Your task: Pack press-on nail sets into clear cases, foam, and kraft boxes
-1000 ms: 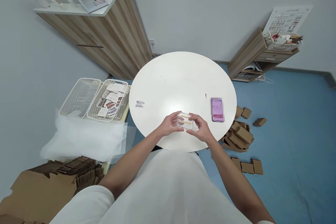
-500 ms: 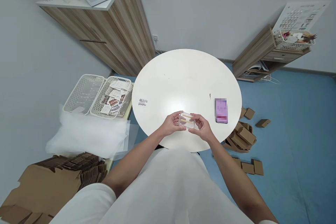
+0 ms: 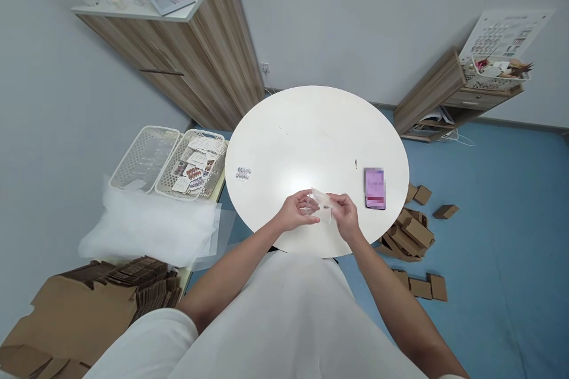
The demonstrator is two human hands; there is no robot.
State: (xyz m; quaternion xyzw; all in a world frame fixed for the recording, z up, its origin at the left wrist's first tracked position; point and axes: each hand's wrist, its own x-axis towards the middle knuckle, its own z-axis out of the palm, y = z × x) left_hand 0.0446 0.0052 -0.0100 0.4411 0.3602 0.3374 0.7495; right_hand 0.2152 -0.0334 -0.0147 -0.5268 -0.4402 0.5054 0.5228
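Near the front edge of the white round table, a small clear plastic box [image 3: 320,206] is held between my two hands. My left hand [image 3: 297,211] has its fingers and thumb around the box's left side. At its right side, my right hand [image 3: 344,214] pinches a whitish see-through part, which stands tilted and may be the lid. Blur hides exactly how the parts join. A small card of press-on nails [image 3: 243,174] lies on the table's left side. A phone [image 3: 374,188] with a blurred purple screen rests on the right.
Left of the round table [image 3: 311,118], one white basket [image 3: 144,157] holds clear plastic pieces; another [image 3: 213,186] holds cards. White translucent sheets [image 3: 151,228] and flattened cardboard boxes [image 3: 84,314] lie nearer. Small brown boxes [image 3: 413,234] litter the floor at right. Wooden cabinets [image 3: 213,53] stand behind.
The box was level and looked closed, with gold stripes showing. Now part of it is tilted up in my right hand, which has turned slightly, and the stripes no longer show.
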